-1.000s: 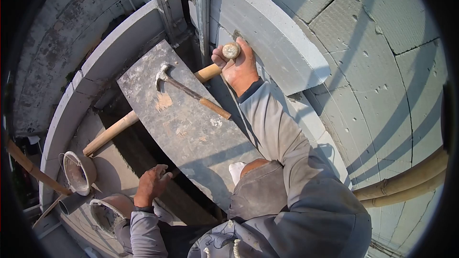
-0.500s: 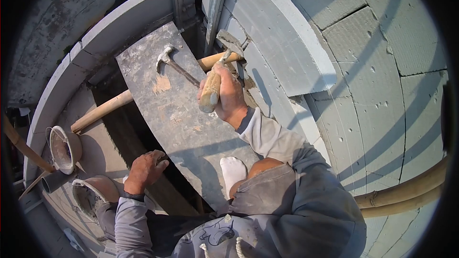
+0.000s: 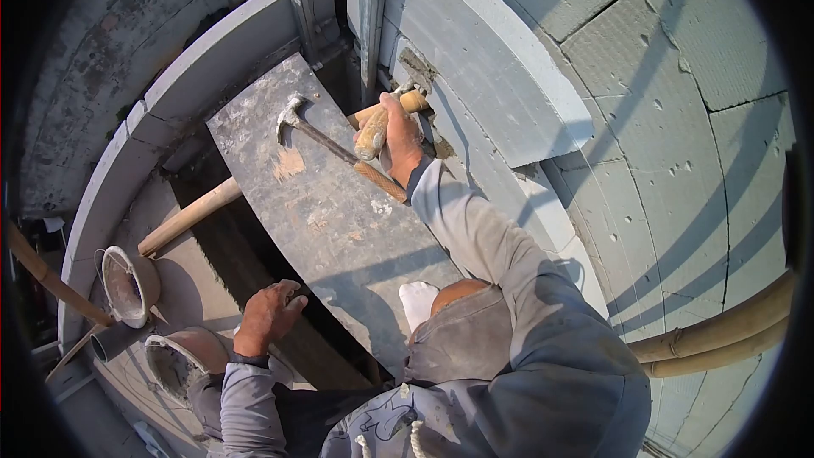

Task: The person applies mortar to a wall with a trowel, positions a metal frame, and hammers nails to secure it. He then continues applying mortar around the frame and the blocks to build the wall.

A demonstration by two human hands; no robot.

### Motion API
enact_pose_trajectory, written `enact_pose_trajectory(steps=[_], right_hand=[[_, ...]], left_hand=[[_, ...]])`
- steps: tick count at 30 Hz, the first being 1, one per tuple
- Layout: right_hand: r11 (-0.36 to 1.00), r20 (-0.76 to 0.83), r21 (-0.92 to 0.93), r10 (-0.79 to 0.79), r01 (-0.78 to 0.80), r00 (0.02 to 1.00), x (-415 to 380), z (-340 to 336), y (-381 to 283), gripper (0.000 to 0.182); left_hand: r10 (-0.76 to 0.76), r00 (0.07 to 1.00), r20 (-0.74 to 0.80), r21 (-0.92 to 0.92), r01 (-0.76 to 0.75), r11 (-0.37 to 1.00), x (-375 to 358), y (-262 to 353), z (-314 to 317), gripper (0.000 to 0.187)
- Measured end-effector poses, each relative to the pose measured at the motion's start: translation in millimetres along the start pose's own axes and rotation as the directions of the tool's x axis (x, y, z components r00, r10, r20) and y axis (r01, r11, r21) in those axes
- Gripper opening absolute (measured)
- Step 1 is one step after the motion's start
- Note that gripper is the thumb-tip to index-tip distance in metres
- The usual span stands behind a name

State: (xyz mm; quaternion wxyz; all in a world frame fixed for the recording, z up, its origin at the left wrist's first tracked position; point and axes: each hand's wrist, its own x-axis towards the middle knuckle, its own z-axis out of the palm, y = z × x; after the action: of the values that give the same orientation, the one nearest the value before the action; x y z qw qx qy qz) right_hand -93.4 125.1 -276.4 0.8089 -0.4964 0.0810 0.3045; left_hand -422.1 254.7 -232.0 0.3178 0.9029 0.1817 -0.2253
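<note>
My right hand (image 3: 397, 137) is wrapped round the wooden handle of a trowel (image 3: 372, 137). The trowel's blade (image 3: 416, 65) lies at the grey block wall, near the end of a bamboo pole (image 3: 413, 102). Just left of this hand, a claw hammer (image 3: 326, 142) rests on the grey board (image 3: 297, 195), its head toward the upper left. My left hand (image 3: 270, 315) is over the dark gap beside the board, its fingers curled in; whatever they may hold is hidden.
Two buckets, one upper (image 3: 130, 287) and one lower (image 3: 185, 361) with grey mortar, stand at the left. A dark pipe (image 3: 115, 341) is between them. Metal posts (image 3: 371, 17) rise at the top. Bamboo poles (image 3: 721, 331) cross the lower right.
The trowel has moved up against the wall, its blade now turned on the blocks. More of the hammer's handle shows. My left hand appears slightly further right and lower.
</note>
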Motion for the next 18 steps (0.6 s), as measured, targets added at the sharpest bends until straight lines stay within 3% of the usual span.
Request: enact_pose_trajectory(steps=[11,18], right_hand=[[0.995,0.03,0.089,-0.057,0.054,0.998,-26.3,-2.2,-8.8,0.046],[0.997,-0.017,-0.057,-0.05,0.049,0.999,-42.9,-11.8,10.6,0.041]], left_hand=[[-0.045,0.998,0.041,0.005,0.045,0.999,8.0,7.7,-1.2,0.038],[-0.026,0.999,0.044,-0.008,0.026,1.0,8.1,8.3,1.9,0.037]])
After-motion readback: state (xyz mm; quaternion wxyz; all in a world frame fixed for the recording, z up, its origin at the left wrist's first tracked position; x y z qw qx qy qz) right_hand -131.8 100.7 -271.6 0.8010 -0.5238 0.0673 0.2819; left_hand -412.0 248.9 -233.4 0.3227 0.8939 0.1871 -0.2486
